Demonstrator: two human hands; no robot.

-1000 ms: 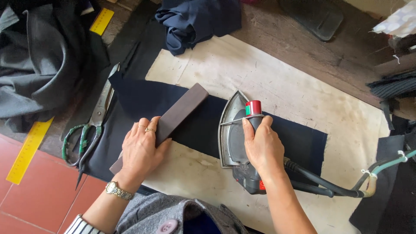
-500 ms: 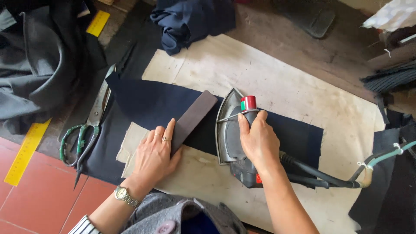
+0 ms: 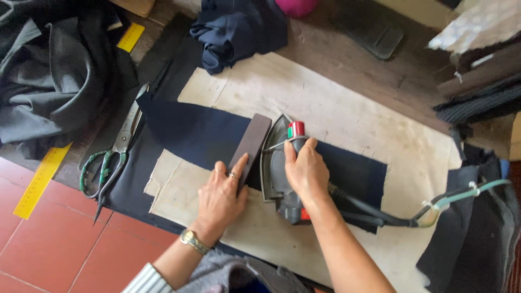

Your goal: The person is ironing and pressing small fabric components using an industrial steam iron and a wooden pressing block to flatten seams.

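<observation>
1. A dark wooden table (image 3: 347,59) fills most of the frame, above red floor tiles (image 3: 49,244) at lower left.
2. A cream pressing cloth (image 3: 347,114) covers its centre.
3. Green-handled scissors (image 3: 108,163) and a yellow ruler (image 3: 40,182) lie at left.
4. Dark garments (image 3: 54,76) are heaped at upper left.

Single head-worn view, looking steeply down and slightly forward over work surface. Close range: forearms enter from bottom edge, left hand (image 3: 220,198) and right hand (image 3: 305,171) sit at frame centre. Red tiled floor (image 3: 49,244) in lower left, cloth-covered board (image 3: 347,108) fills middle. No second view to overlap.
</observation>
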